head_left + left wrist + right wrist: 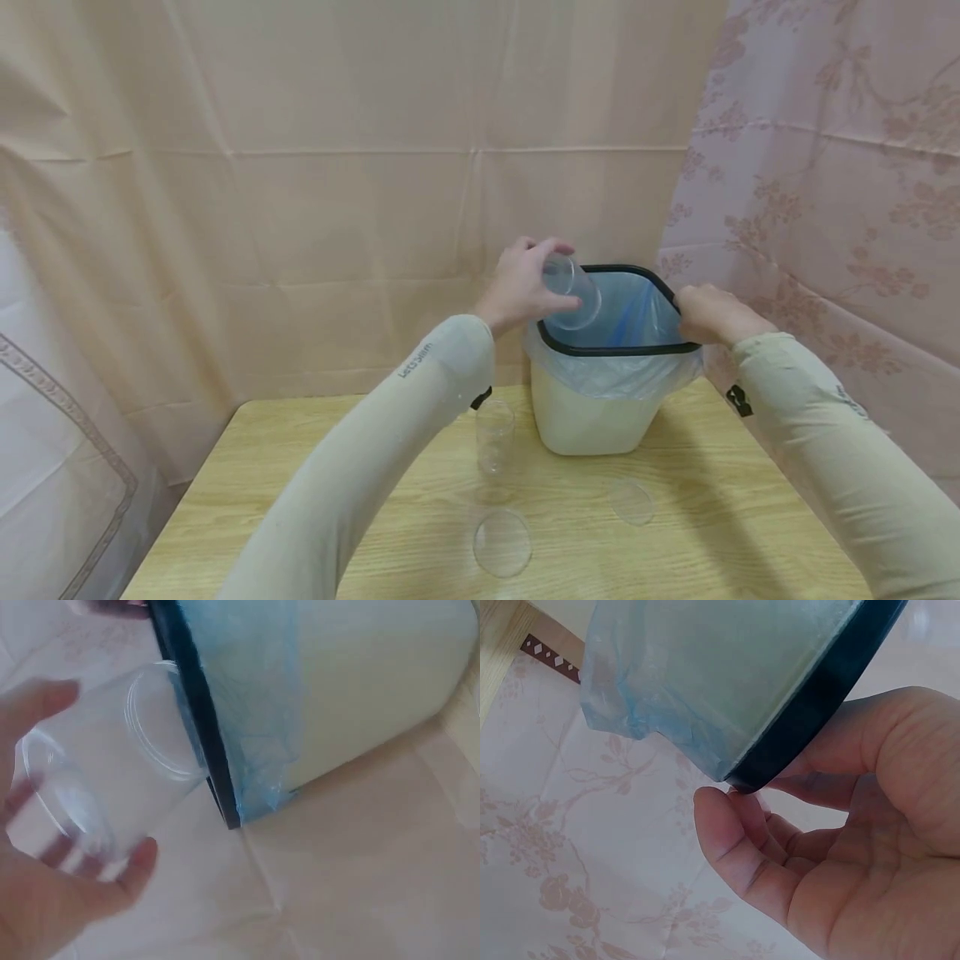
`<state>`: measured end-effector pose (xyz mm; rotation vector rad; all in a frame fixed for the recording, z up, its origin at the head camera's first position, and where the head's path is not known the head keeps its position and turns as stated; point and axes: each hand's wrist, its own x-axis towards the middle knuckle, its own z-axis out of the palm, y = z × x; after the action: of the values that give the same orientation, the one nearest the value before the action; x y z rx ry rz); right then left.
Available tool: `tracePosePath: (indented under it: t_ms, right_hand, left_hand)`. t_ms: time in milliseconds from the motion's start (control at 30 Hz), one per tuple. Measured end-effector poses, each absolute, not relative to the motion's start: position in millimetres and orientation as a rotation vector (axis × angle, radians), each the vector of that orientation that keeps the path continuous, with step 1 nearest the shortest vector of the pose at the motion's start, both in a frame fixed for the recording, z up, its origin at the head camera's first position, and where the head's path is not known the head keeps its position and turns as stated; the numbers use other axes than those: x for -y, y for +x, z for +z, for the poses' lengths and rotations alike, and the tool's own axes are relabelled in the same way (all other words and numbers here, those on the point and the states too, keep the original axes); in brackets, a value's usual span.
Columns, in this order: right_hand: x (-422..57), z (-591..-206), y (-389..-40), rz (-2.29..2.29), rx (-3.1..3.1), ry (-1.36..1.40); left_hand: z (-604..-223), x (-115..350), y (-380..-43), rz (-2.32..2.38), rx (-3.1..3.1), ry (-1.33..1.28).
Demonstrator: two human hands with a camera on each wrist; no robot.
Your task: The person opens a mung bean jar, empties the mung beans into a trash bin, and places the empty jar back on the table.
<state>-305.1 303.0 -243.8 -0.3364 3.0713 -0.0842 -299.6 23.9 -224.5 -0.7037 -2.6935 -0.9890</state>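
Note:
My left hand (521,287) grips a clear plastic cup (105,757), with the thumb on one side and fingers on the other. That cup is tilted, its mouth toward the opening of a cream trash bin (592,417). A translucent bluish bag (622,371) lines the bin and folds over its outside, under a black rim (600,351). On the rim's right side, my right hand (716,314) holds on with curled fingers, seen closer at the rim corner in the right wrist view. No contents can be made out in the cup.
Another clear cup (495,437) stands on the wood-grain table (300,467), left of the bin. Two clear round lids lie nearer: one lid (502,543) at the front, the other lid (632,502) before the bin. Beige curtain (337,208) hangs behind; floral cloth (847,208) hangs at right.

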Motion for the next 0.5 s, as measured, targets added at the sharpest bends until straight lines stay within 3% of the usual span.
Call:
tracePosePath:
  t_ms: [267, 500]
  right_hand:
    - [-304.2, -244.2, -304.8, -0.095, -3.082, -0.350]
    - [-304.6, -243.8, -305.2, -0.107, -3.080, -0.357]
  left_hand:
    - [-226.6, -29.6, -305.7, -0.818, 2.550, -1.103]
    - [-226.8, -30.6, -304.2, -0.836, 2.582, -1.060]
